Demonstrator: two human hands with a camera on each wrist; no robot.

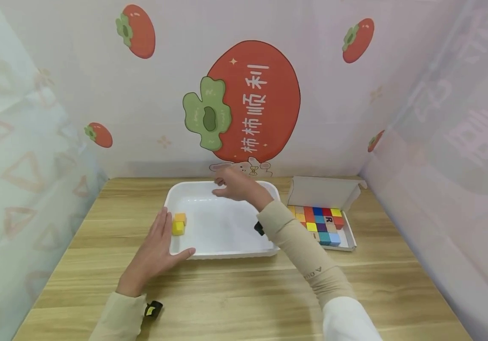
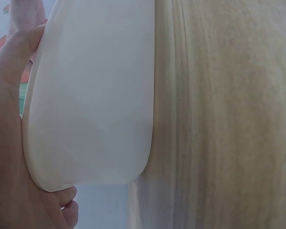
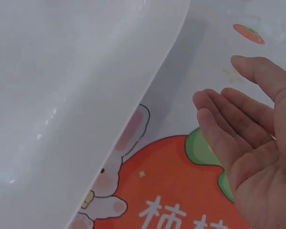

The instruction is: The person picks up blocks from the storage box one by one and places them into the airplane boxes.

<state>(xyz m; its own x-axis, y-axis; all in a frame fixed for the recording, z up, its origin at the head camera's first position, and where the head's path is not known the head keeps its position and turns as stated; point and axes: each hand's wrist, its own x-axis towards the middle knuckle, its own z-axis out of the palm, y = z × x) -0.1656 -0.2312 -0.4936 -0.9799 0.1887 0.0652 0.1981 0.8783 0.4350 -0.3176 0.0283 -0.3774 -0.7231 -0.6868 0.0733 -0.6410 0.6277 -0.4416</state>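
Observation:
A white tray (image 1: pixel 222 232) sits on the wooden table. My left hand (image 1: pixel 152 255) rests against its front left corner, fingers along the left side and thumb stretched over the front rim. Just inside the tray near those fingers, a yellow block (image 1: pixel 178 229) and an orange block (image 1: pixel 180 218) lie close together. Over the tray's far part, my right hand (image 1: pixel 237 184) hovers above the rim. The right wrist view shows its fingers (image 3: pixel 233 114) loosely bent with a bare palm, holding nothing.
To the right of the tray stands an open cardboard box (image 1: pixel 351 237), its lid raised at the back. Several coloured blocks (image 1: pixel 320 222) fill it in rows, partly hidden by my right forearm. A printed curtain (image 1: pixel 163 94) hangs behind the table (image 1: pixel 226 298).

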